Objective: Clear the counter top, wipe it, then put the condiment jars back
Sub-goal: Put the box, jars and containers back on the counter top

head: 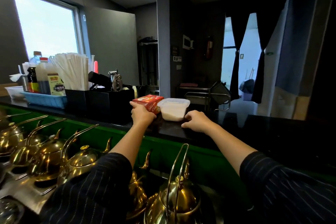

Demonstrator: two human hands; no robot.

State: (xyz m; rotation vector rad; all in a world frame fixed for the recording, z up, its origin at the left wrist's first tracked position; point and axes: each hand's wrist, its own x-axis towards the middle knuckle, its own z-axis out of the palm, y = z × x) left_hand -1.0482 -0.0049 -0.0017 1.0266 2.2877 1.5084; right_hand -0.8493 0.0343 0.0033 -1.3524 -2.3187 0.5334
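Note:
A red tea box (148,102) lies on the black counter top (254,125), and my left hand (142,113) grips its near left corner. Right beside the box stands a clear plastic tub (172,109) with a lid and white powder inside. My right hand (197,121) rests on the counter at the tub's near right corner, fingers curled toward it and touching or almost touching its base; a firm hold is not visible. Both forearms reach over a green ledge (181,152).
Left of the box stand black organizer boxes (101,103) holding paper-wrapped straws (72,71) and tools, then a blue tray (45,99) of sauce bottles. Several brass kettles (80,162) crowd the lower shelf below my arms. A metal trolley (207,96) stands behind the counter.

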